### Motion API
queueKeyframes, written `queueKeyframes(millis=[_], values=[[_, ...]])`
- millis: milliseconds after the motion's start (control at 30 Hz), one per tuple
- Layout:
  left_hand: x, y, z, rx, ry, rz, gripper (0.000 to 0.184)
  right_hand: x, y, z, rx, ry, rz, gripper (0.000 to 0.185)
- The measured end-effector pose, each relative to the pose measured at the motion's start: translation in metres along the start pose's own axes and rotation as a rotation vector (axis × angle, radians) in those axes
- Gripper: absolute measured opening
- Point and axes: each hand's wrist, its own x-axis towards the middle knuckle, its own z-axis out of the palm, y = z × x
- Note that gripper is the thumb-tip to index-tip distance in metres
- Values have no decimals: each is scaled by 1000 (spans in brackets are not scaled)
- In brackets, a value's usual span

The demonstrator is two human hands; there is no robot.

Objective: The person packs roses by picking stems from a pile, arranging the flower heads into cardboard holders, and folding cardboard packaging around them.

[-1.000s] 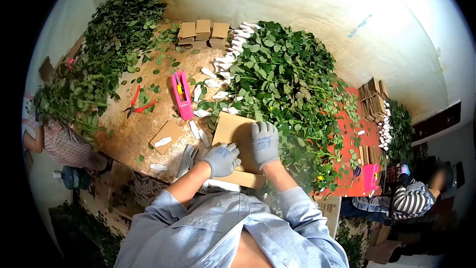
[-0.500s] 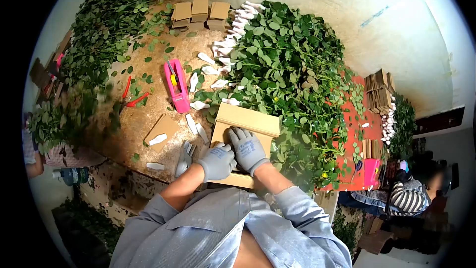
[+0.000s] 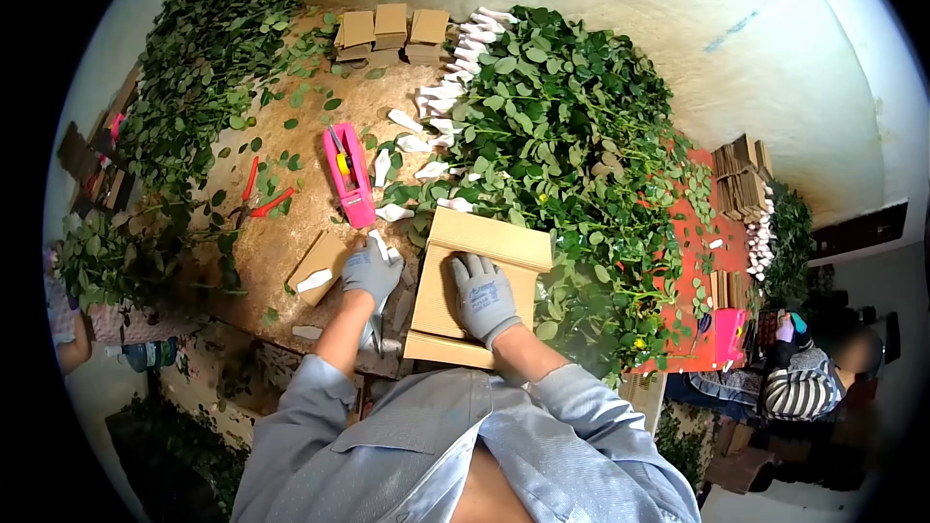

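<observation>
My right hand [image 3: 481,302], in a grey glove, lies flat with its fingers spread on a folded brown cardboard piece [image 3: 441,295] in front of me. Left of the cardboard, my left hand [image 3: 373,271], gloved too, has its fingers at a white wrapped piece [image 3: 379,241] on the table. What its fingertips grip is hard to make out. Just beside it are a small cardboard sheet [image 3: 325,257] and a white piece [image 3: 315,280] lying on that sheet. A stapler-like grey metal tool, partly hidden, sits under my left wrist.
A pink tape dispenser [image 3: 350,174] and red-handled pruners [image 3: 262,196] lie on the table [image 3: 281,291]. Leafy stems with white-wrapped heads [image 3: 562,116] are heaped at the right, cardboard stacks [image 3: 390,24] behind. Co-workers are at far right [image 3: 804,387] and far left [image 3: 73,339].
My left hand has moved off the cardboard, leftward and up to the white pieces. My right hand has stayed on the cardboard, its fingers now spread flatter.
</observation>
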Motion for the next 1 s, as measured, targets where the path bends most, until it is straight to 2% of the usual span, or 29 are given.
queueKeyframes(millis=[100,167,200,233,300,333,367,433,500,567,633,667,700,767,800,867,1000], values=[[8,8,16,21,47,-57,54,-1,-1,0,19,13,22,41],[21,0,43,125,159,12,49,-1,0,1,42,2,25,44],[21,1,42,130,280,73,40,-1,0,2,64,-5,28,47],[22,-1,38,135,289,70,40,-1,1,3,67,2,22,47],[17,-4,17,-149,225,153,39,-2,2,3,76,9,22,46],[9,-3,4,-315,203,103,44,-2,2,3,81,14,20,46],[-2,-4,-4,-308,207,103,44,-2,3,3,83,20,18,46],[-36,-9,-18,-372,28,36,53,-4,2,3,94,28,6,47],[-80,2,-25,-291,-112,25,54,-2,3,4,105,-3,20,47],[-98,-28,31,-212,65,294,52,-2,5,7,104,18,-12,46],[-116,-16,24,-137,22,137,63,-3,4,9,23,100,-14,41],[-118,-7,10,-209,-116,46,57,-4,4,10,39,93,-14,41],[-107,-30,46,-477,-81,-20,50,-4,4,13,43,94,-39,41],[-94,-46,81,-501,-44,-161,42,-4,8,15,64,115,-40,42],[-95,-40,70,-505,-27,-155,42,-4,8,12,45,83,-32,42],[-111,-23,37,-29,-108,81,25,-4,10,13,49,96,-41,42],[-104,-13,12,-38,-186,88,24,-6,9,12,51,96,-42,42]])
